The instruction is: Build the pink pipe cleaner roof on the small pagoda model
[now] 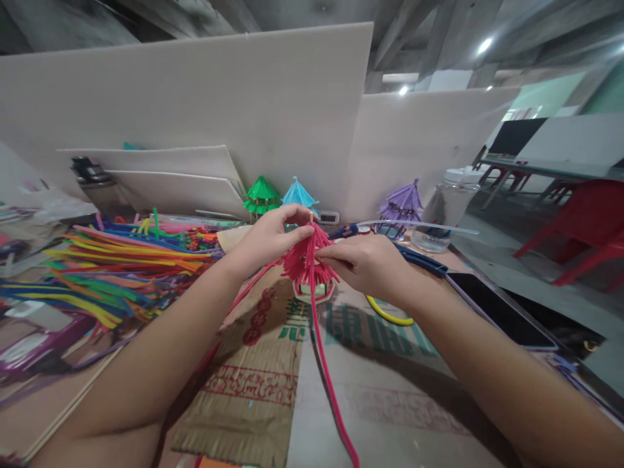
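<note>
A small model pavilion point(312, 291) with a layered red roof made of pipe cleaners stands in front of me on the cardboard. My left hand point(280, 234) is closed around the top of the roof, thumb and fingers near the peak. On the roof's right side, the fingers of my right hand point(365, 260) are pinched together at the red strands. From the roof, one long red pipe cleaner point(322, 354) hangs down and runs across the cardboard towards me. My right fingertips partly hide where they meet the strand.
Green point(262, 195), blue point(295, 193) and purple point(402, 205) pavilions stand behind. Loose coloured pipe cleaners point(131, 253) lie left, near a purple glue gun point(49, 341). Right are a transparent bottle point(446, 208), a phone point(500, 309) and a yellow curved handle point(387, 313).
</note>
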The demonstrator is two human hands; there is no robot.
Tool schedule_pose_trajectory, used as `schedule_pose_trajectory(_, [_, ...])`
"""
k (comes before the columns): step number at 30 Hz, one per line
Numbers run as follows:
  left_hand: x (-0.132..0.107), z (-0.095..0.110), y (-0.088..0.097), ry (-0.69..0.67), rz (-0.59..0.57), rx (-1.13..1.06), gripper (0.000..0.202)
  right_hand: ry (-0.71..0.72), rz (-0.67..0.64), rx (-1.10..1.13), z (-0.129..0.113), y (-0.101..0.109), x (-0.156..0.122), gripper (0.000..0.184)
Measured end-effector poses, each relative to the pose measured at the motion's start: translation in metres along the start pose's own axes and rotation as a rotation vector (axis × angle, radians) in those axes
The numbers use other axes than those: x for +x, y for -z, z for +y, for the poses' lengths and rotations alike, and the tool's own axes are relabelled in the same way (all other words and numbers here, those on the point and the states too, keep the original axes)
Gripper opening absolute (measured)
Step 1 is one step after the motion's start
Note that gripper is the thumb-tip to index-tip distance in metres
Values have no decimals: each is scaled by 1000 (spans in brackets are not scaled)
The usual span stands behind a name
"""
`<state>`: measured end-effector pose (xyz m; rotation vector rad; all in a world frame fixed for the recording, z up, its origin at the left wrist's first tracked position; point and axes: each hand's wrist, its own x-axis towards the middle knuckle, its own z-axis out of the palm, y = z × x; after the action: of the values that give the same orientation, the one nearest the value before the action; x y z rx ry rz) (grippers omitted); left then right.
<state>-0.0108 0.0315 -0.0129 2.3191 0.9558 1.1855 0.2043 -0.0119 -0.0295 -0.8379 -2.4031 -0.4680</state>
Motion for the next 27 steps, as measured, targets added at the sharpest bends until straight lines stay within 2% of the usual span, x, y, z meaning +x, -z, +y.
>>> schedule_pose_trajectory(4, [-1,1,-1,0,-5,5,21,2,13,15,0,0,-1,28])
schedule_pose_trajectory(14, [1,-2,-2,2,3,18,24,-61,-69,46,0,-2,0,31])
schedule_pose_trajectory(20, [0,-2,0,90,14,-22,34,-250,32,103,-1,11,3,27])
schedule_pose_trajectory(23, [-1,-2,0,103,22,-25,40,-325,6,81,1,18,5,27])
schedule_pose_trajectory(27, [-1,-5,-1,104,25,13,45,-341,-28,47,3,17,4,32])
